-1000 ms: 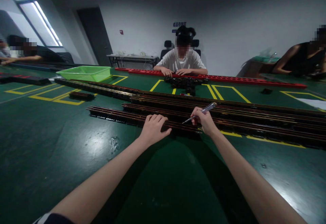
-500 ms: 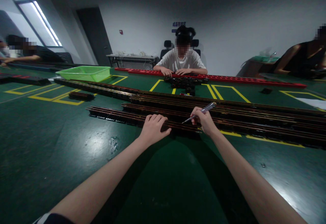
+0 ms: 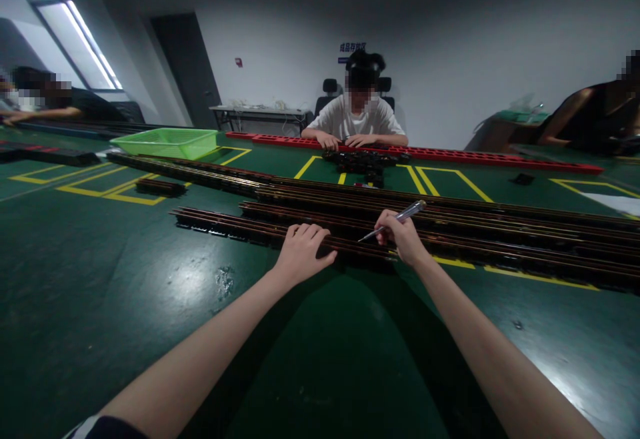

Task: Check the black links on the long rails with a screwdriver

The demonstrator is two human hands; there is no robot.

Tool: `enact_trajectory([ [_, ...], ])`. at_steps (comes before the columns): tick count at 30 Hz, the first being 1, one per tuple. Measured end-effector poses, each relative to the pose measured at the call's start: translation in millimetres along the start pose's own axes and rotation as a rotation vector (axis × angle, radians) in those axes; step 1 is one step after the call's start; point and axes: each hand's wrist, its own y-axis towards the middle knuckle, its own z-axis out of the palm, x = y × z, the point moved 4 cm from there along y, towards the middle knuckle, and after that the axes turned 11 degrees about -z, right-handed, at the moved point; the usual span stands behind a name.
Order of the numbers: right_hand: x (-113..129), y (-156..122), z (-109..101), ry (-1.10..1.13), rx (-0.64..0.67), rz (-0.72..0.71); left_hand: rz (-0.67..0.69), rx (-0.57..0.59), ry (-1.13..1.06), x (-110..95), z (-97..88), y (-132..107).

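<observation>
In the head view my left hand (image 3: 305, 252) lies across the near dark strip (image 3: 225, 224), its fingers bent over the far side and the thumb apart along the near side. That strip is long and narrow, with thin copper-coloured lines along its top. A slim screwdriver (image 3: 411, 210) with a clear handle and a thin metal shaft is pinched in my right hand (image 3: 397, 234). Its tip points down and left, at the strip just right of my left thumb. Whether the tip touches is too dark to tell.
Longer dark strips (image 3: 500, 216) lie side by side just beyond my hands. A green basket (image 3: 167, 142) stands at the back left, and a short dark piece (image 3: 160, 188) lies nearer. Across the green table (image 3: 125, 292), a co-worker (image 3: 357, 116) sits behind a red slotted rail (image 3: 475, 157).
</observation>
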Motion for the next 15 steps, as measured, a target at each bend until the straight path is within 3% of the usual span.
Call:
enact_trajectory([
  [15, 0.6, -0.3, 0.3, -0.004, 0.003, -0.012, -0.004, 0.012, 0.001, -0.4, -0.7, -0.6],
])
